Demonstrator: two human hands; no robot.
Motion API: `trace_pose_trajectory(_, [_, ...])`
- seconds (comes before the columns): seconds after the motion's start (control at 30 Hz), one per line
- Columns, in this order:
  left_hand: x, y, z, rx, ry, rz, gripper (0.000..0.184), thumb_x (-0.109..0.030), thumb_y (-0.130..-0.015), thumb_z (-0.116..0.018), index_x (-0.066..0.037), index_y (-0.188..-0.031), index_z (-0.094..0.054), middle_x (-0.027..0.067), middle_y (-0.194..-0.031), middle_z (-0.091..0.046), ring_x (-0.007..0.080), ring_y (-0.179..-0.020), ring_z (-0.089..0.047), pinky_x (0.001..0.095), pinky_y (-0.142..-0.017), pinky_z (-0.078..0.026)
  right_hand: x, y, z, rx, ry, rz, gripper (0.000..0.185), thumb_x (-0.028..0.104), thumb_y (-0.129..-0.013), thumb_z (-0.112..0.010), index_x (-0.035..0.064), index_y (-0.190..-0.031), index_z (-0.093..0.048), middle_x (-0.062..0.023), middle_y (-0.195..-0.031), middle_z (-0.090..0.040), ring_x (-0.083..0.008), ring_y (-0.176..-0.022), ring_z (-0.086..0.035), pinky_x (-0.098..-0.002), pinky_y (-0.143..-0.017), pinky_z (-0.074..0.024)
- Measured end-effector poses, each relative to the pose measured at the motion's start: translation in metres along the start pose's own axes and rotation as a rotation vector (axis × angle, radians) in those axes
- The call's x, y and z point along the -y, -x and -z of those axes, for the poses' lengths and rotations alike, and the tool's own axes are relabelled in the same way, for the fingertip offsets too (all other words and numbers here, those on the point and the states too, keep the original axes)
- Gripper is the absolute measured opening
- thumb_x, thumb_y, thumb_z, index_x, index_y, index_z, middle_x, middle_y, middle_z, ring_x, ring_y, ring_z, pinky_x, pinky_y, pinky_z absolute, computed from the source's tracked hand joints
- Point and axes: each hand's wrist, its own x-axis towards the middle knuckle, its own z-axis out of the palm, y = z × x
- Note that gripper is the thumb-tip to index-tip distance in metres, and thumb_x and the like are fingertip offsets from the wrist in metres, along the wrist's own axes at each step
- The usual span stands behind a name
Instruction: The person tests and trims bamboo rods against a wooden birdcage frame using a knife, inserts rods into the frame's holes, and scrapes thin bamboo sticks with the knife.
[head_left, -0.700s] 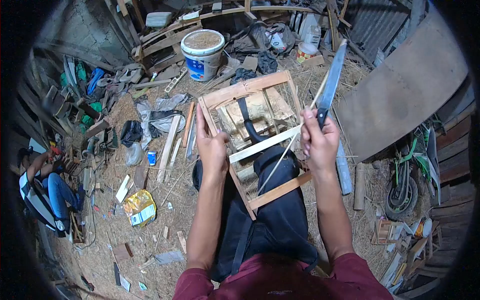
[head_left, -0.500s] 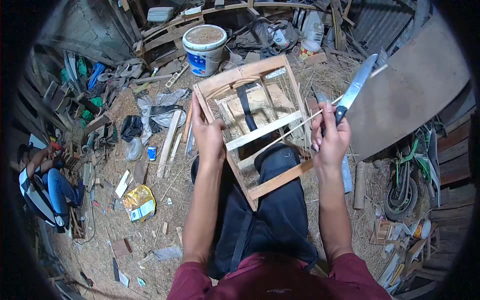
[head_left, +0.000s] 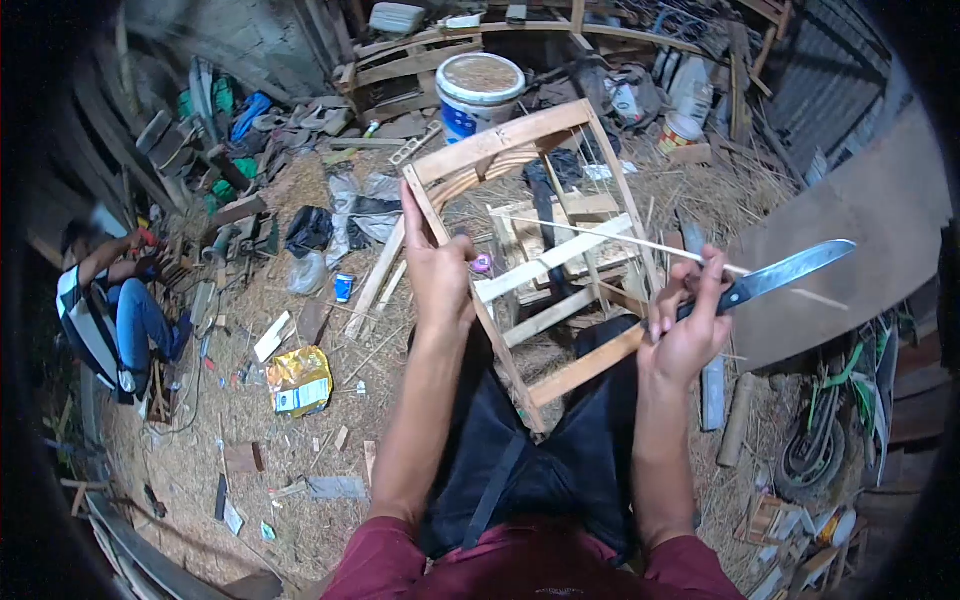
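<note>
My left hand grips the left side of a wooden frame, which stands tilted over my lap. The frame has crossbars and curved strips near its top. In my right hand, by the frame's lower right corner, is a knife with a black handle, its blade pointing right. A thin stick runs from the frame's middle to the fingers of that hand. Behind the frame, a small wooden structure shows through the openings, with a dark strap-like piece near it.
A white and blue bucket stands beyond the frame. At the left a person crouches among tools. A brown board leans at the right above a motorbike wheel. Wood scraps and a yellow packet lie on the littered ground.
The knife has swung from pointing up to pointing right, and my right hand has moved right and down. The thin stick now slants down to the right. The view has shifted left.
</note>
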Motion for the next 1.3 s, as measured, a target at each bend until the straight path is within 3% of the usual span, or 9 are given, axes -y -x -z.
trace_pose_trajectory(0.27, [-0.003,0.030,0.005,-0.092,0.117,0.057,0.095,0.021,-0.071,-0.041,-0.012,-0.155,-0.011,0.0119,-0.148,-0.036,0.0193,-0.117,-0.051,0.0242,-0.076,-0.048,-0.042,0.042,0.000,-0.021,-0.178,-0.299,0.030,0.029,-0.103,-0.045,0.0013,-0.114,-0.052,-0.0128,-0.091,-0.065,-0.0043,-0.037,-0.034,-0.0194,-0.031,-0.0256])
trace_pose_trajectory(0.53, [0.000,0.038,0.004,-0.120,0.101,0.023,0.096,0.019,-0.070,-0.042,-0.011,-0.155,-0.009,0.0105,-0.153,-0.028,0.0179,-0.119,-0.048,0.0211,-0.074,-0.047,-0.051,0.063,0.005,-0.044,-0.135,-0.354,0.030,0.029,-0.102,-0.047,0.0010,-0.110,-0.051,-0.0133,-0.090,-0.065,-0.0048,-0.038,-0.034,-0.0199,-0.032,-0.0256])
trace_pose_trajectory(0.57, [0.002,0.039,0.002,-0.149,0.072,0.014,0.097,0.019,-0.066,-0.041,-0.011,-0.154,-0.013,0.0130,-0.149,-0.032,0.0239,-0.123,-0.046,0.0267,-0.082,-0.050,-0.052,0.064,0.006,-0.050,-0.131,-0.358,0.030,0.029,-0.102,-0.047,0.0008,-0.110,-0.051,-0.0134,-0.089,-0.065,-0.0047,-0.038,-0.035,-0.0199,-0.032,-0.0256])
trace_pose_trajectory(0.67, [0.005,0.038,0.000,-0.142,0.082,0.016,0.097,0.019,-0.070,-0.042,-0.012,-0.155,-0.009,0.0095,-0.154,-0.026,0.0139,-0.096,-0.052,0.0214,-0.064,-0.045,-0.053,0.063,0.005,-0.059,-0.129,-0.354,0.030,0.029,-0.101,-0.047,0.0004,-0.109,-0.051,-0.0135,-0.089,-0.065,-0.0046,-0.038,-0.035,-0.0198,-0.032,-0.0257])
trace_pose_trajectory(0.9, [0.005,0.030,0.000,-0.118,0.059,-0.024,0.100,0.020,-0.067,-0.043,-0.014,-0.155,-0.010,0.0112,-0.152,-0.028,0.0121,-0.089,-0.052,0.0219,-0.057,-0.044,-0.034,0.037,-0.026,0.030,-0.143,-0.310,0.029,0.027,-0.101,-0.048,0.0012,-0.112,-0.055,-0.0140,-0.094,-0.068,-0.0031,-0.039,-0.034,-0.0184,-0.033,-0.0253])
trace_pose_trajectory(1.0, [0.002,0.028,-0.005,-0.090,0.106,-0.006,0.099,0.020,-0.068,-0.043,-0.016,-0.155,-0.012,0.0116,-0.150,-0.032,0.0170,-0.101,-0.053,0.0220,-0.060,-0.047,-0.015,0.015,-0.067,0.163,-0.115,-0.281,0.030,0.026,-0.101,-0.049,0.0008,-0.114,-0.056,-0.0169,-0.100,-0.069,-0.0025,-0.040,-0.033,-0.0183,-0.034,-0.0254])
trace_pose_trajectory(1.13, [0.001,0.018,-0.010,-0.087,0.113,-0.023,0.098,0.022,-0.068,-0.042,-0.017,-0.155,-0.016,0.0106,-0.147,-0.035,0.0188,-0.100,-0.052,0.0231,-0.061,-0.047,-0.024,-0.010,-0.127,0.384,-0.289,-0.246,0.022,0.022,-0.099,-0.051,0.0013,-0.106,-0.056,-0.0186,-0.095,-0.069,-0.0026,-0.039,-0.035,-0.0193,-0.033,-0.0266])
trace_pose_trajectory(1.2, [-0.005,0.013,-0.015,-0.070,0.046,0.016,0.098,0.019,-0.066,-0.042,-0.015,-0.154,-0.015,0.0160,-0.146,-0.037,0.0309,-0.124,-0.049,0.0352,-0.093,-0.050,-0.027,-0.018,-0.161,0.387,-0.318,-0.261,0.023,0.024,-0.100,-0.049,0.0015,-0.095,-0.054,-0.0142,-0.079,-0.070,-0.0031,-0.033,-0.034,-0.0208,-0.029,-0.0242])
trace_pose_trajectory(1.3, [-0.006,-0.001,-0.019,-0.012,0.129,0.025,0.093,0.018,-0.071,-0.043,-0.016,-0.153,-0.016,0.0159,-0.142,-0.041,0.0304,-0.119,-0.053,0.0374,-0.091,-0.052,-0.048,-0.035,-0.200,0.426,-0.314,-0.229,0.025,0.024,-0.100,-0.048,0.0003,-0.095,-0.054,-0.0133,-0.079,-0.070,-0.0058,-0.038,-0.041,-0.0240,-0.034,-0.0296])
